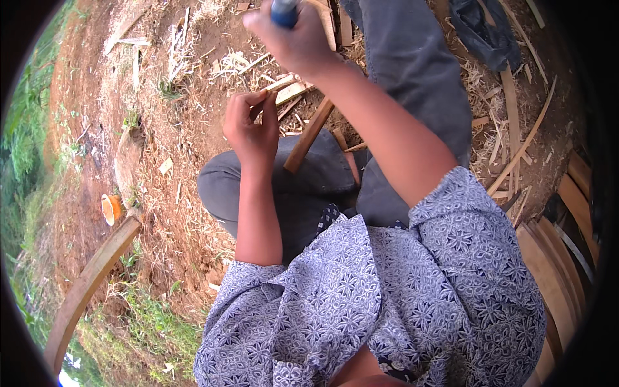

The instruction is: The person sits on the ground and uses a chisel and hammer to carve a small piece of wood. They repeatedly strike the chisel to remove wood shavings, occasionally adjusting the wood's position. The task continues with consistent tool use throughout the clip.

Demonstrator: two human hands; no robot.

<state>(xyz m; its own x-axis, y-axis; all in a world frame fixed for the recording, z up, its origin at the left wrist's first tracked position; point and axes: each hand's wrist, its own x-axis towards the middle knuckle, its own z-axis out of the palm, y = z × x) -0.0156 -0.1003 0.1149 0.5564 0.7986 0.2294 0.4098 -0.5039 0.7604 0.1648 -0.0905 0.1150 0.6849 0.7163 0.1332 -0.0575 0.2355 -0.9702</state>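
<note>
Your right hand [300, 45] is closed round a blue handle [284, 13]; your left hand [250, 128] curls beside a pale wood strip [293, 92], its grip impossible to tell. Shavings [237, 62] suggest cutting under way; what remains is unclear. Dirt ground [196, 129] opens leftward; your leg [416, 77] bounds the right.

We are counting one left hand [248, 129], one right hand [298, 42], one blue handle [284, 13], one black bag [493, 45], one shirt [445, 258] and many wood strips [309, 135].

Right hand [302, 44] blurred, blue object [284, 13] — cut off by top edge
</note>
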